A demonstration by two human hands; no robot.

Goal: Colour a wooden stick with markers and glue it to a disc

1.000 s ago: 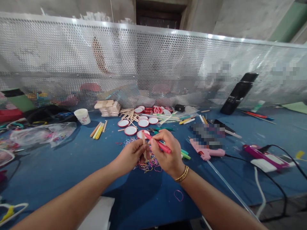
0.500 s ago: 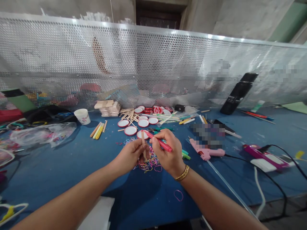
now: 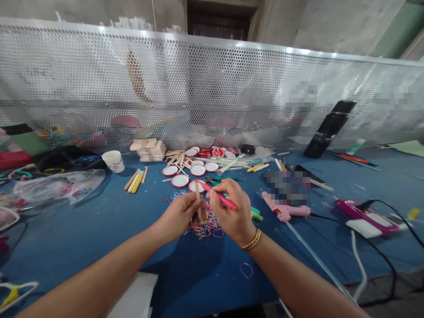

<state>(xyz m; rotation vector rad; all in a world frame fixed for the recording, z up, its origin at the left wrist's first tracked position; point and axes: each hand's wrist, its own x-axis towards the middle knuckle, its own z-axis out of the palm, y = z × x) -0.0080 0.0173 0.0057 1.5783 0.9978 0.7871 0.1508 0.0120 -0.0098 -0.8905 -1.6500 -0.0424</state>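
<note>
One wooden stick (image 3: 197, 188), partly hidden, left hand (image 3: 180, 215) pinching it — red marker (image 3: 221, 198), right hand (image 3: 234, 215) clasping it, tip indistinct

That flat, pale wooden stick (image 3: 197, 187) is held up in the air, nearly upright. The pinkish-red marker (image 3: 228, 202) slants toward its upper end, tip close by; whether they touch, I can't tell.
</note>
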